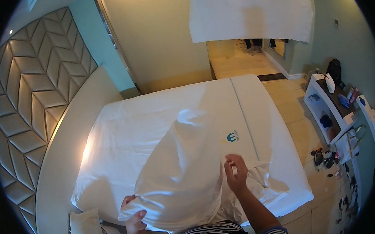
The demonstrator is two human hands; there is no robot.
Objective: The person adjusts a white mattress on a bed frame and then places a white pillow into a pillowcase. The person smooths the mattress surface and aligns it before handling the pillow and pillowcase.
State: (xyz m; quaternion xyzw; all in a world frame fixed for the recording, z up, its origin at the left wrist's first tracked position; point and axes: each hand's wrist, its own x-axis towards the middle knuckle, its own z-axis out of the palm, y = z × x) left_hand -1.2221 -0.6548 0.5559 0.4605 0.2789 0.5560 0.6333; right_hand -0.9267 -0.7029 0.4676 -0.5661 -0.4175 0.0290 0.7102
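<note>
A large white cloth, like a sheet or duvet cover [178, 173], billows up over the near half of the bed [280, 154]. At its near left corner my left hand [134, 213] is closed, with the fabric gathered between thumb and fingers. My right hand [236, 170] is raised over the bed, right beside the cloth's right edge. Its fingers are curled toward the thumb in a pinch; what they hold, if anything, I cannot make out. Crumpled white fabric [260, 181] lies under my right forearm. A small blue and yellow printed emblem [231, 137] shows beyond that hand.
A padded headboard wall [35, 92] rises on the left. Near the bed's lower left stands a pale cushion [86, 232]. A shelf unit [320, 109] with bags and items is on the right; small things [325, 158] litter the floor. A white sheet-like panel [250, 14] covers part of the far doorway.
</note>
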